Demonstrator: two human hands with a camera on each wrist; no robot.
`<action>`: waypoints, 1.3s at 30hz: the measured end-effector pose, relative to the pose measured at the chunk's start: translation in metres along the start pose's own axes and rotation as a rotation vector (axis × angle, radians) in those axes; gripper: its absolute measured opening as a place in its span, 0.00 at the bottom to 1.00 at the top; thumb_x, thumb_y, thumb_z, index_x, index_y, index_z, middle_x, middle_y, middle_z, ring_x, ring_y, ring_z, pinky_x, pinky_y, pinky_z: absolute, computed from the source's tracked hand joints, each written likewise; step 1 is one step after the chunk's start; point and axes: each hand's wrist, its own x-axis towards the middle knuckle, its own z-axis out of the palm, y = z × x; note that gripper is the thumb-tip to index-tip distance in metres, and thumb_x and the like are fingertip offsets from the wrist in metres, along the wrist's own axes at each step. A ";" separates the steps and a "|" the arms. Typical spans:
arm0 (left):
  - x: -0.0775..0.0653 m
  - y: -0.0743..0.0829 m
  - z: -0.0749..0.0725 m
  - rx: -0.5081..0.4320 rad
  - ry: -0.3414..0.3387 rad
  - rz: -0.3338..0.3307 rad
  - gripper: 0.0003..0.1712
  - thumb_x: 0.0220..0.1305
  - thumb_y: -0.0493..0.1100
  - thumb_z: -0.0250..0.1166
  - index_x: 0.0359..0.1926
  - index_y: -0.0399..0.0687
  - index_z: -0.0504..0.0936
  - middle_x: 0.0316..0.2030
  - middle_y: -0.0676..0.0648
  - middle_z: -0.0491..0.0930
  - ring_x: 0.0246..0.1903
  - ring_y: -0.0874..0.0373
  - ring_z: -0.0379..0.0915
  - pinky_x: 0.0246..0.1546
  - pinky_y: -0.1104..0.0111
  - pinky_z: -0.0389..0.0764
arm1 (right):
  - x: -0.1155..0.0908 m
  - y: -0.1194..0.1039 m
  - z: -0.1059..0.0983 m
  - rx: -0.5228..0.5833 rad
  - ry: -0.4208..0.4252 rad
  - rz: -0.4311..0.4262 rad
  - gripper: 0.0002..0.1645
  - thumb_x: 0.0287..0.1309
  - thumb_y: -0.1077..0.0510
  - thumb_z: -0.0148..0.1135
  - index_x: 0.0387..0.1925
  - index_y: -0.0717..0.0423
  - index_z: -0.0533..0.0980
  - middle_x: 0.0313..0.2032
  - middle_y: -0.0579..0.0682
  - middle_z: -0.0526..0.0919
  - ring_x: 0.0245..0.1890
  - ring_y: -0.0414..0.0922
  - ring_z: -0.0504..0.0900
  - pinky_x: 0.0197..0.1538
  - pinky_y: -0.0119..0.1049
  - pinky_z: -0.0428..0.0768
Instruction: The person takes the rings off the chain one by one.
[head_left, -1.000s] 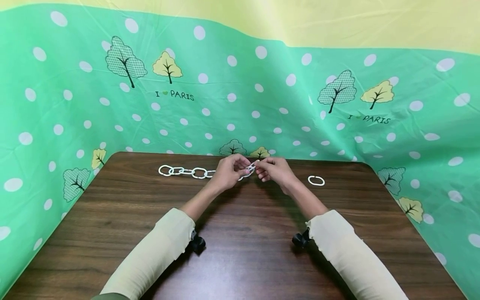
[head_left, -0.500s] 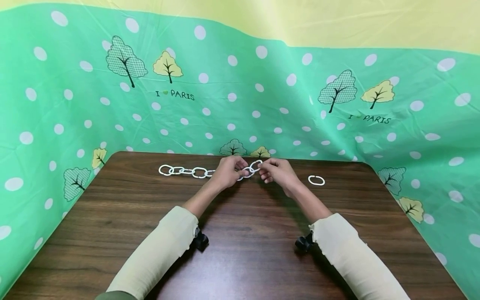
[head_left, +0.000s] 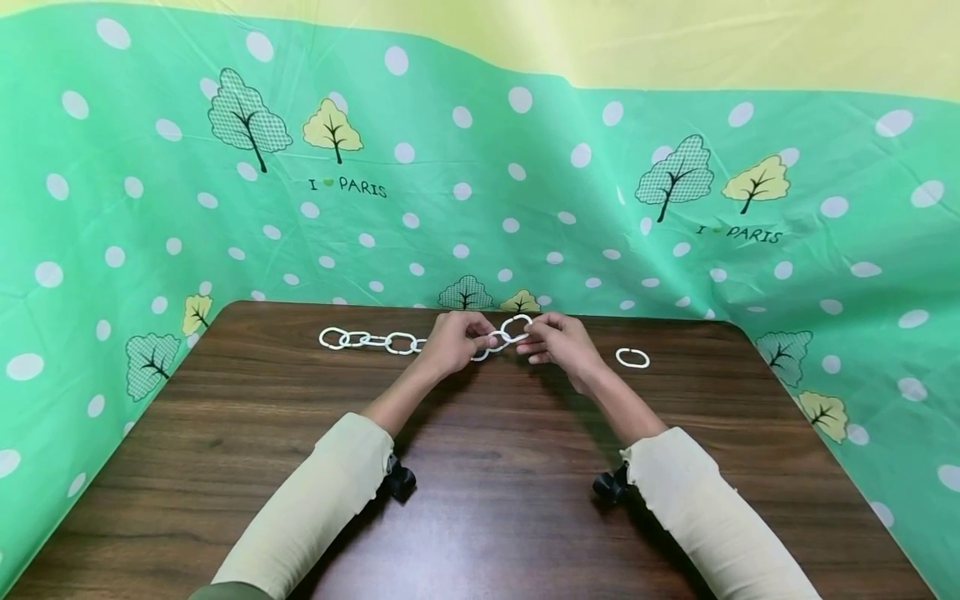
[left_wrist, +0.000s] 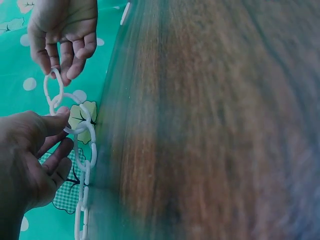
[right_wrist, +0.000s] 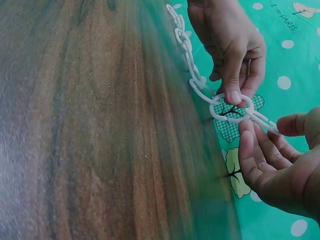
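Note:
A white plastic chain [head_left: 401, 343] of open-gap oval links runs along the far part of the table, partly hidden behind my left hand [head_left: 452, 343]. Thumb and fingers of that hand pinch a link close to the chain's right end. My right hand [head_left: 561, 346] pinches the end link [head_left: 517, 328], which is raised and hooked through the link beside it. In the left wrist view the end link [left_wrist: 53, 85] hangs from the right fingertips, and the chain [left_wrist: 86, 165] trails down past the left hand [left_wrist: 37, 155]. The right wrist view shows both hands gripping neighbouring links [right_wrist: 231, 109].
One loose white link [head_left: 632, 358] lies on the dark wooden table [head_left: 480, 500], right of my right hand. A green dotted cloth [head_left: 480, 167] with printed trees hangs right behind the table's far edge. Black wrist cameras [head_left: 400, 481] sit at both cuffs.
The end link has turned from edge-on between the hands to a clearly visible raised loop. My right hand has shifted slightly right with it; the left has barely moved.

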 end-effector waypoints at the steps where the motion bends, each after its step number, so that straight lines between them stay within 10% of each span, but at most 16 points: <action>1: 0.000 0.000 0.000 -0.007 0.004 0.003 0.06 0.72 0.42 0.79 0.44 0.44 0.95 0.41 0.46 0.96 0.44 0.52 0.91 0.52 0.61 0.88 | 0.001 0.000 0.000 0.007 0.002 0.005 0.17 0.84 0.60 0.58 0.60 0.72 0.76 0.36 0.50 0.93 0.36 0.39 0.94 0.41 0.33 0.92; 39: -0.004 -0.001 0.000 -0.091 0.043 -0.023 0.05 0.71 0.38 0.79 0.44 0.42 0.93 0.39 0.43 0.95 0.39 0.54 0.89 0.47 0.64 0.86 | 0.004 0.027 -0.017 -0.192 -0.004 0.000 0.20 0.81 0.62 0.66 0.64 0.73 0.82 0.28 0.45 0.86 0.27 0.36 0.85 0.34 0.29 0.88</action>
